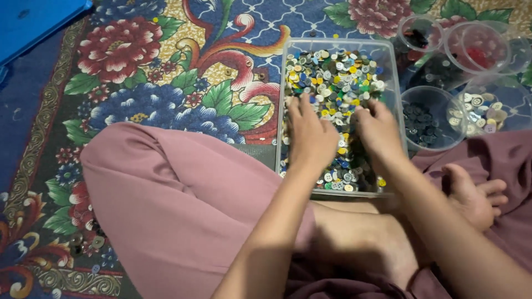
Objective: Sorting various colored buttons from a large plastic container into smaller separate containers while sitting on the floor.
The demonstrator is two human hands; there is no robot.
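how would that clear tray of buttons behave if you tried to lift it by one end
The tray looks thin-walled, so it would probably flex. It is filled with loose buttons, so it is likely heavy for its size, and they would slide toward the low end. Both hands, left hand and right hand, rest in the buttons.

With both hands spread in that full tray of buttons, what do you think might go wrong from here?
1. The clear tray is heaped with mixed buttons; the left hand and right hand pressing in could push some over the low rim onto the patterned carpet, where they would be hard to spot.
2. The round tub of dark buttons sits close by the right hand; a nudge might tip it.
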